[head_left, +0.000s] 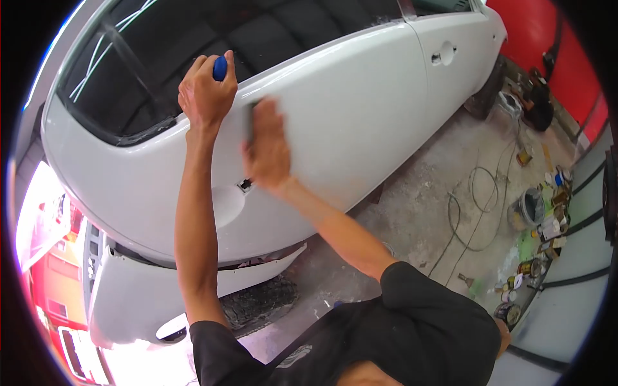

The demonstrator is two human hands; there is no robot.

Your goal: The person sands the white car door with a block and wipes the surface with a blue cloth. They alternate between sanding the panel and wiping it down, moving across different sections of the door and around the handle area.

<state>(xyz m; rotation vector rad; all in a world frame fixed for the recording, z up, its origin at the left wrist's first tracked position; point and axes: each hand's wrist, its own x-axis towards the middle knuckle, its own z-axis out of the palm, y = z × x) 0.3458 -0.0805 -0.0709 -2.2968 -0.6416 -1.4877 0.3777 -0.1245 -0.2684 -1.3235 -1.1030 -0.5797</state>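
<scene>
My left hand (209, 93) is closed around a small blue rounded object (220, 68), whose end shows between thumb and forefinger; most of it is hidden. That fist is over the lower edge of the car's dark side window (257, 38). On the pale white door panel (347, 96), my right hand (267, 148) lies with its fingers stretched forward, smeared by motion. Along the inner side of its fingers shows a dark grey flat pad (252, 122), held against the panel. Just below this hand is a small square handle opening (244, 185).
A loose bumper (135, 289) hangs near the tyre (261, 302). Cables (473, 244) coil on the dusty concrete floor. A bucket (526, 209) and several cans (529, 267) line the right wall. Another handle opening (436, 58) marks the farther door. Red panels (541, 38) stand behind.
</scene>
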